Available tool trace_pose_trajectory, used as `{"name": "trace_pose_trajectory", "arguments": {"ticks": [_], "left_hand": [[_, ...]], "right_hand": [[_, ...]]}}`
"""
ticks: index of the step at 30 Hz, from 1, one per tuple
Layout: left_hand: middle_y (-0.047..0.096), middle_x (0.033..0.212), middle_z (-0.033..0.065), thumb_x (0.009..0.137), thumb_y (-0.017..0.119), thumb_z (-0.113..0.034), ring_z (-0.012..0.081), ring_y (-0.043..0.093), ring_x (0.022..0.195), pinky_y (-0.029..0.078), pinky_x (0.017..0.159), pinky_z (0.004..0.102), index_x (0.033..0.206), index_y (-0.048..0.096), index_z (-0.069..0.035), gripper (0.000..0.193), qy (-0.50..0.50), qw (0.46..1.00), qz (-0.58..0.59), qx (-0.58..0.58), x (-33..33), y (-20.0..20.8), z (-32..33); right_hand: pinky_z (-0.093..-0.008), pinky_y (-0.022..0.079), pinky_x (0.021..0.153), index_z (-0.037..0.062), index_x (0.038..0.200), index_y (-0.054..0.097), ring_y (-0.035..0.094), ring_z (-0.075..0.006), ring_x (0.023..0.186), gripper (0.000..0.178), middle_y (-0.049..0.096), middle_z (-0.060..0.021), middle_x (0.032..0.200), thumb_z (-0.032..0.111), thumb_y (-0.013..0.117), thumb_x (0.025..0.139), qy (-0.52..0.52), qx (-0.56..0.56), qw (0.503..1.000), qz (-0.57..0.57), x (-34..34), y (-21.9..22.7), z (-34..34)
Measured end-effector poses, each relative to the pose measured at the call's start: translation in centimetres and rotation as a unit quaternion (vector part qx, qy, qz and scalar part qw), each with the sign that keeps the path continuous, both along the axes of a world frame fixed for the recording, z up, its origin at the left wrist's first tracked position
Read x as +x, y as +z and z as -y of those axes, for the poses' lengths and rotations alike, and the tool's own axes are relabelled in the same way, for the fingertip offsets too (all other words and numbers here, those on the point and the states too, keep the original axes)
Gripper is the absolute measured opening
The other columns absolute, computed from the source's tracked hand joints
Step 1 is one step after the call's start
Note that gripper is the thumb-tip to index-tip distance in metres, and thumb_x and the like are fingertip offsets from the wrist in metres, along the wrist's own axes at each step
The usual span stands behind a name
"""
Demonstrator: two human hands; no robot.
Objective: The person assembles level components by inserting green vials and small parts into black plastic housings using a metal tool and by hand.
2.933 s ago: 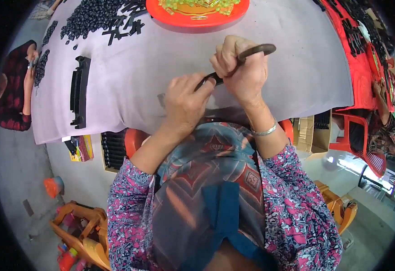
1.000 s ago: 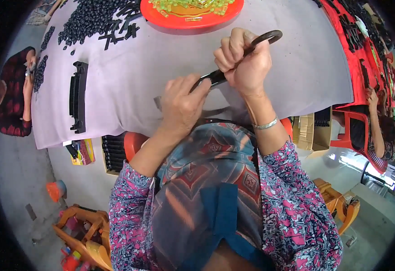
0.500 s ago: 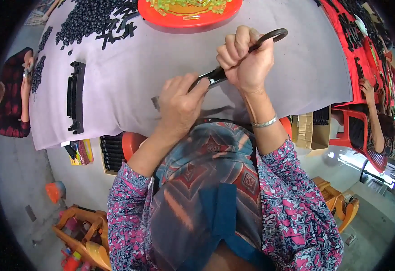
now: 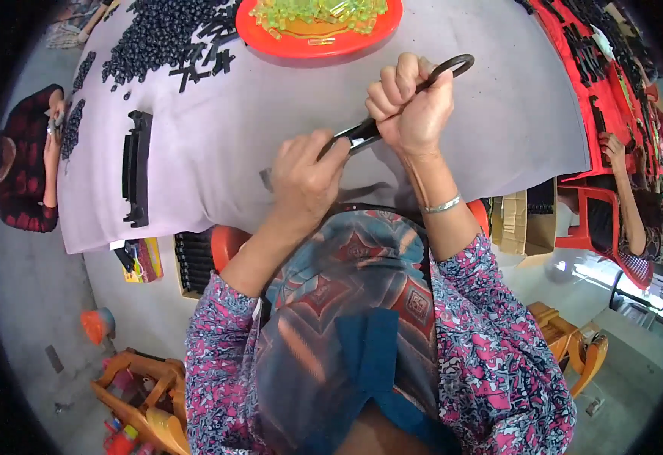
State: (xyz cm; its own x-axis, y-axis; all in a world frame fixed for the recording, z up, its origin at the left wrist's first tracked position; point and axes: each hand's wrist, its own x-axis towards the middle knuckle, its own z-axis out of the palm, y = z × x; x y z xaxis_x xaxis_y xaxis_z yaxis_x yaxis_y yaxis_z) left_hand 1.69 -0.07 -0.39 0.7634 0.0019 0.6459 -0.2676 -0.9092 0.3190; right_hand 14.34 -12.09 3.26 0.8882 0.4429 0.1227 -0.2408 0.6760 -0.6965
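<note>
My right hand (image 4: 413, 106) is closed in a fist around a dark tool with a ring-shaped end (image 4: 462, 64), which sticks out beyond the fist at upper right. Lower left of it, my left hand (image 4: 306, 168) grips a slim black piece with a shiny patch (image 4: 363, 135). The black length runs slantwise between the two hands; whether it is one thing or two meeting, I cannot tell. Both hands are raised near the table's front edge. A small grey tip (image 4: 265, 179) shows beside my left fingers. Palms and fingers hide most of what is held.
On the pale cloth-covered table (image 4: 218, 129) are a red plate of yellow-green clear pieces (image 4: 320, 50), a heap of black beads and strips (image 4: 157, 38), and a long black notched bar (image 4: 137, 168). Co-workers sit at left (image 4: 32, 159) and right, by a red cloth (image 4: 601, 98).
The view has shifted slightly, so the table things sit a little lower and to the right. Both hands keep their grips, almost unmoved.
</note>
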Motion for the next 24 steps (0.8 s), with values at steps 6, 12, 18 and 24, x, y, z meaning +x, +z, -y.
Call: {"name": "trace_pose_trajectory", "arguments": {"ticks": [6, 12, 18, 24], "left_hand": [[0.063, 0.097, 0.0064, 0.075, 0.075, -0.006, 0.0238, 0.064, 0.086, 0.047, 0.076, 0.0376, 0.099, 0.069, -0.007, 0.025, 0.005, 1.000, -0.008, 0.000, 0.0, 0.2, 0.1], [0.064, 0.096, 0.0114, 0.075, 0.076, -0.004, 0.0323, 0.062, 0.085, 0.047, 0.076, 0.0408, 0.115, 0.063, -0.003, 0.042, -0.015, 0.993, -0.080, -0.085, -0.3, 1.3, -0.3], [0.061, 0.102, 0.0153, 0.076, 0.074, -0.002, 0.0369, 0.059, 0.094, 0.046, 0.084, 0.0424, 0.123, 0.060, -0.001, 0.049, -0.045, 0.988, -0.137, -0.052, 0.6, 3.2, -2.0], [0.060, 0.110, 0.0132, 0.078, 0.071, -0.001, 0.0374, 0.057, 0.104, 0.045, 0.092, 0.0434, 0.122, 0.062, -0.006, 0.046, -0.137, 0.956, -0.259, -0.030, 2.1, 4.9, -4.5]], "right_hand": [[-0.0296, 0.014, 0.044, 0.0126, 0.065, 0.031, 0.016, -0.0111, 0.047, 0.048, 0.022, 0.0025, 0.055, 0.047, 0.028, 0.099, -0.008, 0.035, 0.998, -0.047, 0.3, 0.1, 0.5], [-0.0291, 0.013, 0.045, 0.0122, 0.065, 0.033, 0.015, -0.0111, 0.048, 0.043, 0.021, 0.0026, 0.056, 0.040, 0.032, 0.097, -0.034, 0.080, 0.995, -0.038, 2.3, 3.5, 3.9], [-0.0288, 0.013, 0.046, 0.0115, 0.066, 0.034, 0.015, -0.0116, 0.050, 0.040, 0.021, 0.0022, 0.057, 0.037, 0.034, 0.097, -0.009, 0.126, 0.992, -0.025, 3.0, 4.6, 6.2], [-0.0282, 0.014, 0.046, 0.0118, 0.067, 0.034, 0.016, -0.0114, 0.052, 0.042, 0.021, 0.0030, 0.058, 0.039, 0.035, 0.100, 0.026, 0.137, 0.990, -0.023, 2.7, 5.7, 7.5]]}}
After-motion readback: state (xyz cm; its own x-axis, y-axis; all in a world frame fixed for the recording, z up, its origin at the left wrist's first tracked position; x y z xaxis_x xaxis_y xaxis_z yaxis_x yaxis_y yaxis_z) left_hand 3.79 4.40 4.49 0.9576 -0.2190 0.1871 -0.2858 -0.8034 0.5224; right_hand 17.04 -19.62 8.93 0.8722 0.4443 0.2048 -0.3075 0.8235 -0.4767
